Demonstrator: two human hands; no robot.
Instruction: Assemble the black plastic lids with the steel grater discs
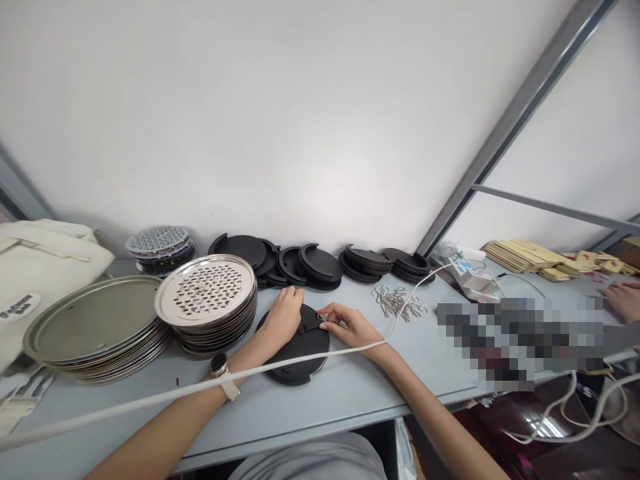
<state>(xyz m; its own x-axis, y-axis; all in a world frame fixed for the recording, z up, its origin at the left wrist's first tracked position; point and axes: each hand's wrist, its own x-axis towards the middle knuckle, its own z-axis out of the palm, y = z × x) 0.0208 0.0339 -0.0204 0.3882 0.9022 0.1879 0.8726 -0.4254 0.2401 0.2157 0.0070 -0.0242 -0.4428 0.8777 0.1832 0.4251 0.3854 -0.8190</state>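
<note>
A round black plastic disc [295,367] lies flat on the grey table in front of me, with a raised black strip [310,325] near its far right side. My left hand [285,313], with a watch on the wrist, bends over its upper left part. Those fingers are curled down on the disc, and their tips are partly hidden. At the end of the strip, my right hand [353,325] pinches a small metal wire hook [321,318] between thumb and forefinger. A loose pile of similar metal hooks [399,304] lies to the right.
Stacked perforated metal plates [215,291] and larger round trays [95,320] stand at left, beside a cream bag [50,257]. Black ring-shaped parts [320,263] line the wall. A white cable [175,398] crosses before my arms. Another person's hand [624,300] shows far right.
</note>
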